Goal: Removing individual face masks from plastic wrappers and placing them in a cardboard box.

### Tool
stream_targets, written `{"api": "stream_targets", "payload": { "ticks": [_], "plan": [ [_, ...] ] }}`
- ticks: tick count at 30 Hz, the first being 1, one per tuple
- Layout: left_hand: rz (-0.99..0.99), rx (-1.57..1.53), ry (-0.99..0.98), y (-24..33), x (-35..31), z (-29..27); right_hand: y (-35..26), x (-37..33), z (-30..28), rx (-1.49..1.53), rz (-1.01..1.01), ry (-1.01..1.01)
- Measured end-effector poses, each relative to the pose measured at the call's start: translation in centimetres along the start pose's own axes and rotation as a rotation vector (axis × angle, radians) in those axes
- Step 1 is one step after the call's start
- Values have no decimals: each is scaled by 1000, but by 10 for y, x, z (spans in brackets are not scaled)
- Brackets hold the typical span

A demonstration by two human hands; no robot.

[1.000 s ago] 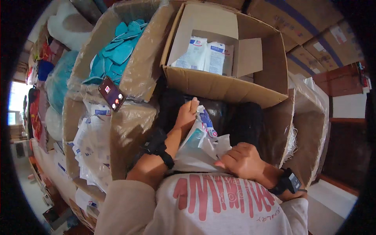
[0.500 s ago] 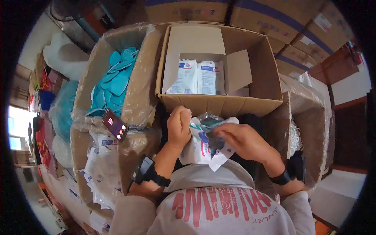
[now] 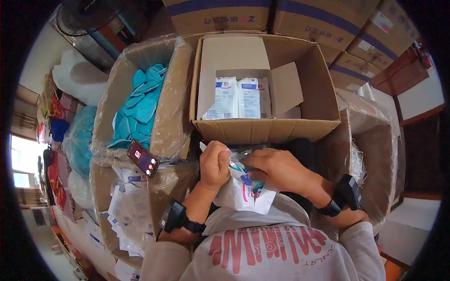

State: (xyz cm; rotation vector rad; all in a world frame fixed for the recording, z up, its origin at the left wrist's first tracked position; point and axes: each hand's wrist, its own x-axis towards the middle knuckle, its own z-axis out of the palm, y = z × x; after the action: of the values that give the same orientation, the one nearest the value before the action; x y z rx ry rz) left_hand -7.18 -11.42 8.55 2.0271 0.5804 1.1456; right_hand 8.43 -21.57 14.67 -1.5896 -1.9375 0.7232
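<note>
My left hand (image 3: 214,165) is closed round the left upper edge of a white plastic pouch (image 3: 241,196) with blue and pink print, held against my lap. My right hand (image 3: 281,169) reaches into the pouch's mouth with its fingers curled down; their tips are hidden. Something teal (image 3: 257,186) shows through or inside the pouch beneath those fingers. Clear plastic (image 3: 241,152) bunches up between the two hands. Just beyond them stands an open cardboard box (image 3: 265,131), with filled white pouches (image 3: 225,100) upright in an inner carton.
Teal face masks (image 3: 136,112) lie heaped in a plastic-lined box at left. A phone (image 3: 143,158) rests on that box's near edge. Nearer me, another box holds flat white pouches (image 3: 126,208). White cords (image 3: 357,164) sit in a box at right. Stacked cartons (image 3: 318,23) line the back.
My right hand has moved left and deeper over the pouch's mouth. My left hand keeps its grip on the pouch edge. The view has shifted slightly.
</note>
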Motion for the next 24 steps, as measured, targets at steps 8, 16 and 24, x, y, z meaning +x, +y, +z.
{"api": "stream_targets", "payload": {
  "ticks": [8,16,24],
  "plan": [
    [-68,60,-46,-1,0,1,11,4,9,206,257,223],
    [-31,148,18,-4,4,-13,50,-20,-60,1183,334,517],
    [142,214,-46,12,15,-13,-11,4,-19,71,115,-43]
  ]
}}
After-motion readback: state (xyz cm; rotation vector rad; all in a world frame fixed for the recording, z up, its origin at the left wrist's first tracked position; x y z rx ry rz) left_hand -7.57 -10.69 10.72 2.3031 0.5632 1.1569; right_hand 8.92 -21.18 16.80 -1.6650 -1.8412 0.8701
